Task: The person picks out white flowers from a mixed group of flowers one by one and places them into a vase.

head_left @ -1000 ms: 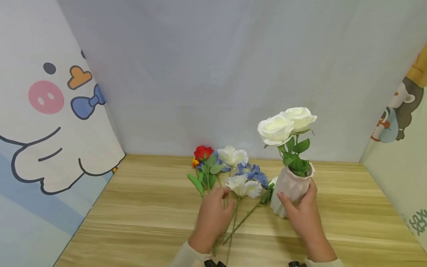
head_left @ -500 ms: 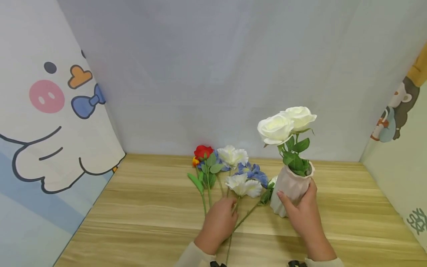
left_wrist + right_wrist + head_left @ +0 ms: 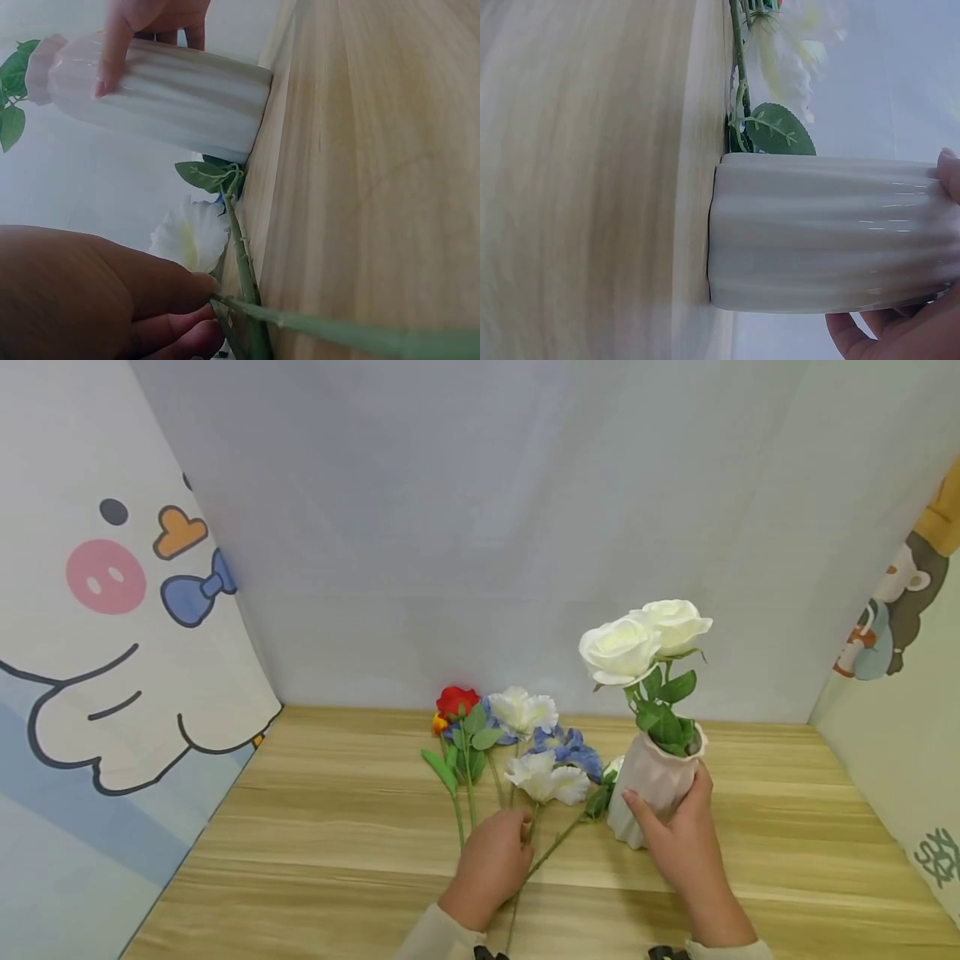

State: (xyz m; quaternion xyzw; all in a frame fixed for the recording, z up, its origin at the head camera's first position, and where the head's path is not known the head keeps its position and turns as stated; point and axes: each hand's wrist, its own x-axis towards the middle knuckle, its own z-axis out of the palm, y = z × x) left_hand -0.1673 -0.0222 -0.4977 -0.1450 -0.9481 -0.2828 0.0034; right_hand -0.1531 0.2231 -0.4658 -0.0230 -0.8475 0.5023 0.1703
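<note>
My left hand (image 3: 491, 864) is low over the table among the lying stems. In the left wrist view its thumb and fingers pinch a thin green stem (image 3: 322, 326), which appears to belong to the front white ruffled flower (image 3: 547, 778). My right hand (image 3: 690, 852) grips a pale ribbed vase (image 3: 651, 789) around its side, thumb in front. Two white roses (image 3: 618, 652) with green leaves stand in that vase. Its base meets the table in the right wrist view (image 3: 817, 232). Another white rose lies partly hidden behind the vase, its leafy stem (image 3: 562, 837) slanting toward my left hand.
A red rose (image 3: 457, 702), an orange-yellow bloom (image 3: 439, 724), blue flowers (image 3: 573, 753) and a second white ruffled flower (image 3: 521, 713) lie on the wooden table (image 3: 322, 827). A grey backdrop (image 3: 420, 543) rises behind, with printed panels at both sides.
My left hand has moved right and slightly down from beside the red rose's stem, and its fingers have closed on the white flower's stem. My right hand and the vase have stayed in place.
</note>
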